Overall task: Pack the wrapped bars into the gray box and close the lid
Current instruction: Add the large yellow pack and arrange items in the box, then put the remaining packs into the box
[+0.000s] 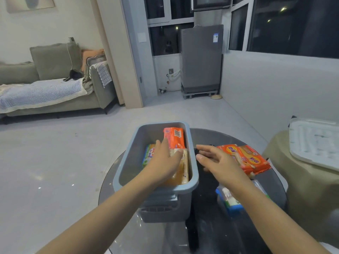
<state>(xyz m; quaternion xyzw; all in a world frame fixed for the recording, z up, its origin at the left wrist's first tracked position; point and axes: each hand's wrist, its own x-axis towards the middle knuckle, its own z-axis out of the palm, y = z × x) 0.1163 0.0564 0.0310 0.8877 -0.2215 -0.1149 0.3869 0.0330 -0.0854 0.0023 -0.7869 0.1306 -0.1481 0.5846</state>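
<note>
The gray box (194, 173) stands lidless on a round glass table. Inside it lie an orange wrapped bar (174, 137) at the far end, a pale yellow bar (182, 167) near the right wall and a green-edged bar (149, 154) on the left. My left hand (165, 160) reaches into the box and rests flat on the yellow bar, fingers spread. My right hand (214, 158) hovers open just right of the box, fingers pointing at its wall. Two orange bars (245, 158) lie beyond that hand. A blue-and-white wrapped bar (230, 200) lies under my right forearm.
The glass table (211, 233) is small and its edge runs close around the box. A beige-covered stool (308, 189) at the right carries a white tray-like lid (315, 142). A sofa (55, 88) and a gray appliance (201, 59) stand far behind.
</note>
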